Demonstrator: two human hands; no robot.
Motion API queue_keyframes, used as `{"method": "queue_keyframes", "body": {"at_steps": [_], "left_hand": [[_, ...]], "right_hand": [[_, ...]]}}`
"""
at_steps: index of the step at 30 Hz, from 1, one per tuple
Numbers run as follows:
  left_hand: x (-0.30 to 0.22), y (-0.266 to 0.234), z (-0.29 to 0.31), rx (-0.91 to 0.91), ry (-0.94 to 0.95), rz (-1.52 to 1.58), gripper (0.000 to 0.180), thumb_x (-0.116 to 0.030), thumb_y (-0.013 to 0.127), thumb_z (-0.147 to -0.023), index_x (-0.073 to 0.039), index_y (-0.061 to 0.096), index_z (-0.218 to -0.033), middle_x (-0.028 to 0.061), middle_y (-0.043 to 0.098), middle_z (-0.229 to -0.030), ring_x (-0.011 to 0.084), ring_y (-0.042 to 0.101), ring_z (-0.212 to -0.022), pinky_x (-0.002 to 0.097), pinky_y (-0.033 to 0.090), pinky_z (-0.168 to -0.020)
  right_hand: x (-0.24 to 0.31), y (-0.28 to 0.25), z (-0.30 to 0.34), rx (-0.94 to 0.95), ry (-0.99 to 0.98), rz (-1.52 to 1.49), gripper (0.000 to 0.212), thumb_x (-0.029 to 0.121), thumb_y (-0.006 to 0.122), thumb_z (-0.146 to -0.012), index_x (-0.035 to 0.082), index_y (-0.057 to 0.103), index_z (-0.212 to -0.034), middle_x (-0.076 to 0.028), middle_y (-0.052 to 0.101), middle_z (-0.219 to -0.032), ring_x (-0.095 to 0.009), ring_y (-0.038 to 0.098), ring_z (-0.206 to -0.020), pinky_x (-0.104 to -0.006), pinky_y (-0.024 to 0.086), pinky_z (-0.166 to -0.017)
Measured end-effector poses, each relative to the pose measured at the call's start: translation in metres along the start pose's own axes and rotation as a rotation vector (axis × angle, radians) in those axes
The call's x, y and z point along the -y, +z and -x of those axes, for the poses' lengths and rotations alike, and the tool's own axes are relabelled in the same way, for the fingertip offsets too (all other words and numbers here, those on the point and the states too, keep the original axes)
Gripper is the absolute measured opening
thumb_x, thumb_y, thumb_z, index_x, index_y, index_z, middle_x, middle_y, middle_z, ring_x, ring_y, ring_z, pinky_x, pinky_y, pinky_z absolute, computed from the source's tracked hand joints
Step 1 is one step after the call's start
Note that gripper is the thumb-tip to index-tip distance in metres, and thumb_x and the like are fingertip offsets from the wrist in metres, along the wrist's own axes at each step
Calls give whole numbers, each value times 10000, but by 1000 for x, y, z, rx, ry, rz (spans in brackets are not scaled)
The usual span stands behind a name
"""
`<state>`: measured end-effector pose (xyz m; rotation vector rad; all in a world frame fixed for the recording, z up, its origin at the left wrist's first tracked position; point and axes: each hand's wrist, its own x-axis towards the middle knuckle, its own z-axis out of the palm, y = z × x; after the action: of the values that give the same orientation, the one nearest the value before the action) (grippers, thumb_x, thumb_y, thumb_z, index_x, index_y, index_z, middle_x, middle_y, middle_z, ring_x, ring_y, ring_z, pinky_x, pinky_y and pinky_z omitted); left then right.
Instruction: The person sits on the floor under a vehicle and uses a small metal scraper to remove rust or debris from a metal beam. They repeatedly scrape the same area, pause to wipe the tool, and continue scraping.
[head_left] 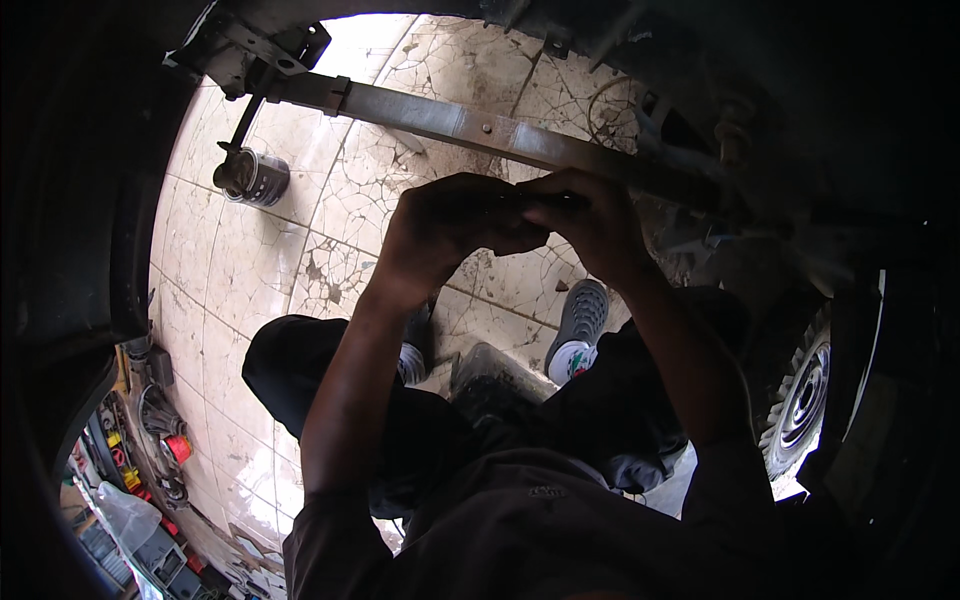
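My left hand (450, 220) and my right hand (597, 215) are raised in front of me and meet at the fingertips. Both are in deep shadow, with the fingers curled. A small dark thing (560, 200) shows at the fingers of the right hand, too dark to name. Whatever lies inside the left hand's fingers is hidden. Just beyond the hands, a long flat metal bar (450, 122) runs slantwise under the vehicle, with a small bolt head on it.
A dark metal bracket (265, 60) holds the bar's left end. Below it, a can (268, 178) stands on the cracked tile floor (240, 250). A tyred wheel (800, 395) is at the right. Dark bodywork surrounds me. Tools and parts (150, 520) lie at lower left.
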<state>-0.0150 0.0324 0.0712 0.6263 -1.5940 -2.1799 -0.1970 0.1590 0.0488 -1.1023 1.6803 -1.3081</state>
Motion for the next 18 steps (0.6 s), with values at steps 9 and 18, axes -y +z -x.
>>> {"method": "queue_keyframes", "body": {"at_steps": [9, 18], "left_hand": [[18, -10, 2, -61, 208, -318, 177, -30, 747, -951, 65, 689, -1088, 132, 763, -926, 191, 749, -808, 308, 602, -738], [3, -19, 14, 30, -131, 112, 255, -135, 700, -1022, 100, 679, -1118, 200, 769, -1002, 268, 789, -934, 340, 643, -839]], "right_hand": [[-13, 7, -2, 77, -19, -100, 164, 110, 806, -912, 37, 796, -1058, -92, 803, -987, -128, 753, -891, -281, 585, -821], [-12, 19, 0, 86, -98, 25, 145, 71, 812, -902, 31, 792, -1039, -77, 779, -967, -127, 745, -915, -280, 585, -800]]}}
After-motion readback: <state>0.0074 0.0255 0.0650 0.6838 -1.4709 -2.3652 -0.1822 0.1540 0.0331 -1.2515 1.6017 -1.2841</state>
